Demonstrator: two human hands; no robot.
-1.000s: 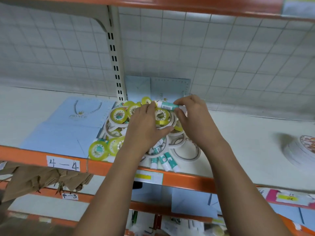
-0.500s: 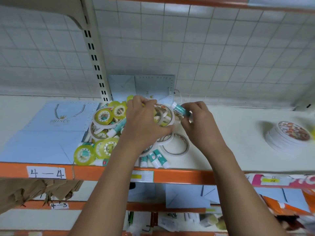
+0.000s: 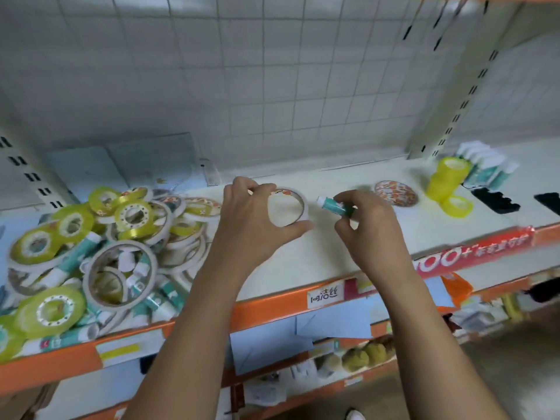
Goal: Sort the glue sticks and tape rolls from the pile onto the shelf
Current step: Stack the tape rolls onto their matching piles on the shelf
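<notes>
left hand (image 3: 254, 219) clamped on a white tape roll (image 3: 288, 207), thumb under, fingers over the far rim, held above bare shelf (image 3: 303, 268) just right of the pile (image 3: 100, 247). right hand (image 3: 363, 225) pinching a teal glue stick (image 3: 335, 205), white cap pointing left. sorted groups waiting far right: white tape stack (image 3: 395, 193), yellow tape rolls (image 3: 448, 180), glue sticks (image 3: 485, 165) behind. best to carry each across level, set roll flat on its stack, stand or lay stick with its row, avoid knocking the yellow tower.

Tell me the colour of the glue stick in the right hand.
Teal body, white cap: glue stick, head view.
</notes>
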